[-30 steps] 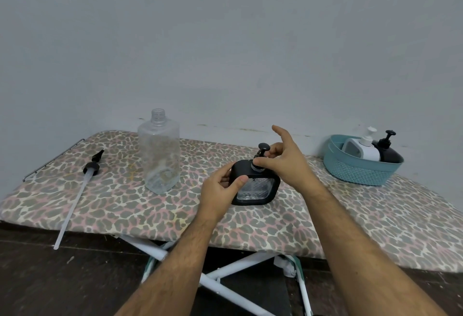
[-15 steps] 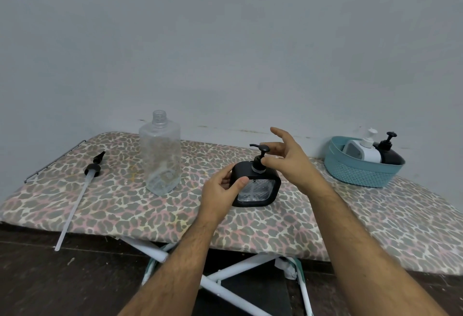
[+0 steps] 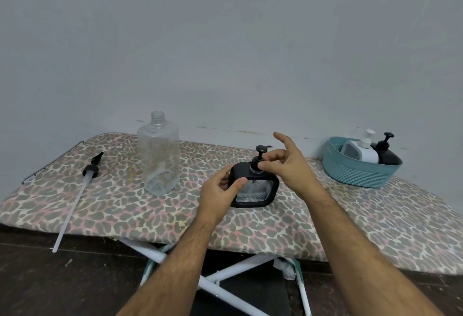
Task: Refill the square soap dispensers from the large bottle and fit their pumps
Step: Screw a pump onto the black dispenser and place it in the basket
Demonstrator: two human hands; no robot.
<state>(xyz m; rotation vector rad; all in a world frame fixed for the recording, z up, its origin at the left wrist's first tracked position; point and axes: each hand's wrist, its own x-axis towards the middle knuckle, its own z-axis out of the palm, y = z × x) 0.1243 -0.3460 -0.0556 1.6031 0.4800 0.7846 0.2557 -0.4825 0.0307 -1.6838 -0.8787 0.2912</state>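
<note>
Fingers of my left hand [image 3: 220, 191] brace the rigid black square dispenser [image 3: 254, 186]; right hand [image 3: 288, 162] pinches its slick pump collar [image 3: 256, 168].

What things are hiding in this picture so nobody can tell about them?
Head view only:
- Black square soap dispenser: left side covered by the left hand.
- Its black pump collar: the right hand pinches it; whether it is screwed tight cannot be told.
- White dispenser and black dispenser: lower parts hidden by the teal basket wall.
- Clear large bottle: liquid level unclear.
</note>
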